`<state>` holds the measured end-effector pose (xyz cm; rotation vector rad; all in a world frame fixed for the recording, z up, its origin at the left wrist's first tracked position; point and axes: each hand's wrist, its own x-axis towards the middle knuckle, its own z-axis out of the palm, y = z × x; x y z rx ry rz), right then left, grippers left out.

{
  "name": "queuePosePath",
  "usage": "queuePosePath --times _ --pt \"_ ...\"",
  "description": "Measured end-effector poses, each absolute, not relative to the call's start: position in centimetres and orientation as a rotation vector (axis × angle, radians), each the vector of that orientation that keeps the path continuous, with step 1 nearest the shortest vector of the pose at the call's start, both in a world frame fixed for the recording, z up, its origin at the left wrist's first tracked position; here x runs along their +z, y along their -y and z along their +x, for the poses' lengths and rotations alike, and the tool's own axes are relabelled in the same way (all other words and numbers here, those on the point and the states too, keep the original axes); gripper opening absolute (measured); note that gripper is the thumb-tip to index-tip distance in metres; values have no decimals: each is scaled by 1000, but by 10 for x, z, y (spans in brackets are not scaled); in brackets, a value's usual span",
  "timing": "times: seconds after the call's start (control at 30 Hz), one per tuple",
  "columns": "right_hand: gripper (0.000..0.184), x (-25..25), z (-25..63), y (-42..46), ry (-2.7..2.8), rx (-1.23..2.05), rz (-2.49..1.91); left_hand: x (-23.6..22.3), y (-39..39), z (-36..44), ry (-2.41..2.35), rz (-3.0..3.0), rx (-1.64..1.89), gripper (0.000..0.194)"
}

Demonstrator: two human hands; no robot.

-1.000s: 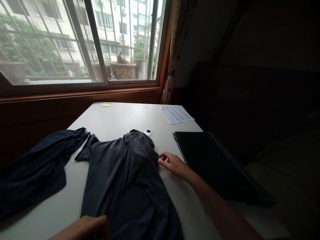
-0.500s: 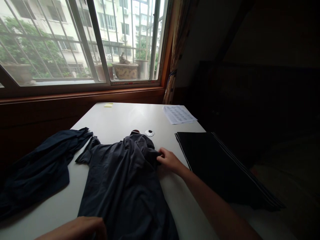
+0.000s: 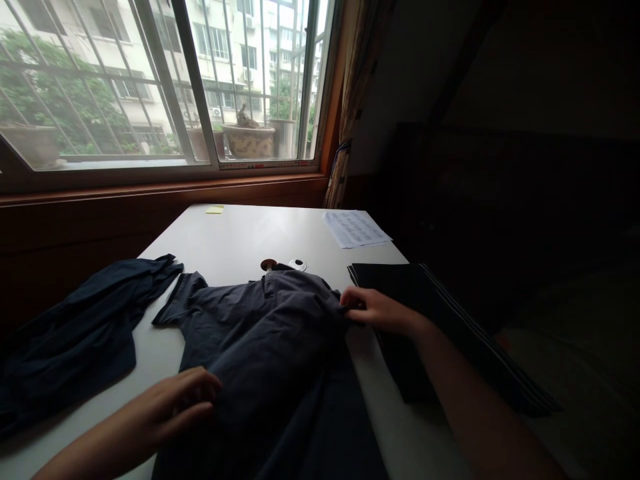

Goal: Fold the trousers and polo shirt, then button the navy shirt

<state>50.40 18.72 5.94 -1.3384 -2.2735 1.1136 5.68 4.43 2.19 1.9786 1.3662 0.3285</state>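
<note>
two changes: right hand (image 3: 383, 311) pinches shirt (image 3: 273, 330) farther right, left hand (image 3: 173, 402) gapes farther forward.

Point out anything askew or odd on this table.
Beyond the gray shirt, a round hole shows in the white table; the white disc to its right may be its displaced cap. The shirt is rumpled, creases slanting across it.

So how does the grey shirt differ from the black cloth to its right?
The grey shirt is rumpled; the black cloth lies flatter. The grey shirt is pinched by the right hand, while no fingers grip the black cloth. The black cloth shows pale edge lines; the grey shirt's visible sleeve has dark trim.
</note>
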Motion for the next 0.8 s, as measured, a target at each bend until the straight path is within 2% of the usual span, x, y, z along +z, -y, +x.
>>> queuePosePath --times 0.13,0.2,0.27,0.37,0.43,0.5,0.57,0.8 --pt "28 45 498 -172 2439 1624 -1289 13 -103 41 -1457 2172 454 32" --pt "32 40 497 -173 2384 1771 -1268 2 -137 29 -1571 2298 574 32" --pt "33 34 498 -181 2277 1612 -1322 -9 -170 16 -1681 2402 633 33" --pt "24 20 503 -204 2144 950 -1512 -21 -211 3 -1909 2444 552 36" --pt "31 7 507 -219 2109 664 -1638 -25 -227 -1 -2012 2421 439 39" --pt "42 -4 507 -228 2161 642 -1722 -29 -235 -1 -2059 2385 348 45" --pt "43 -11 505 -229 2234 737 -1737 -31 -238 -1 -2044 2356 329 50" --pt "14 10 506 -216 2235 796 -1671 -21 -224 -25 -1842 2214 470 51"
